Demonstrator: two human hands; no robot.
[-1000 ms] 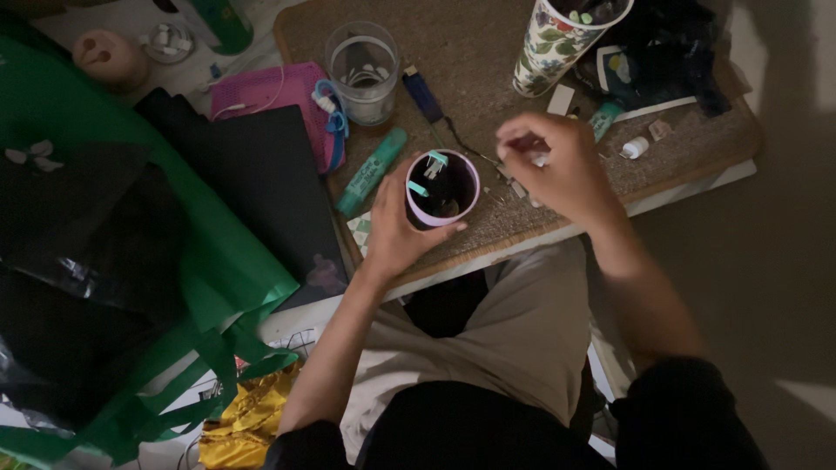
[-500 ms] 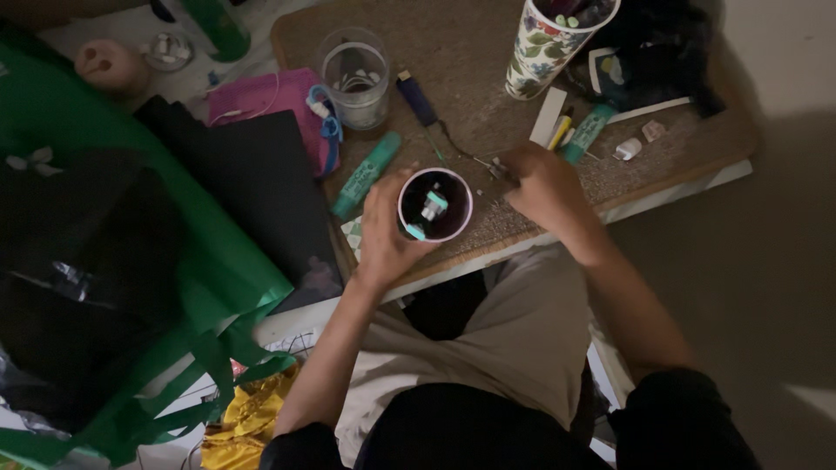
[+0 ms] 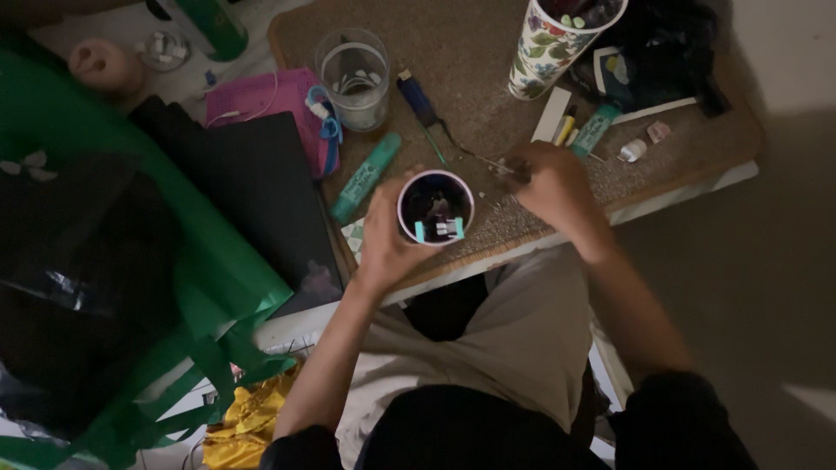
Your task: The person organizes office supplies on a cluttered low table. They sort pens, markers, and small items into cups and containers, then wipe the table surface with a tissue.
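Clips (image 3: pixel 440 228) now lower in cup (image 3: pixel 409 193)

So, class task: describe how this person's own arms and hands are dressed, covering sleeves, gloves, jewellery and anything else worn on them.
Both hands are bare: the left hand and the right hand show no gloves, and no rings or watch can be made out in the dim light. The forearms are uncovered too. Dark, black-looking sleeves are pushed up to about the elbows. No markings show on them.
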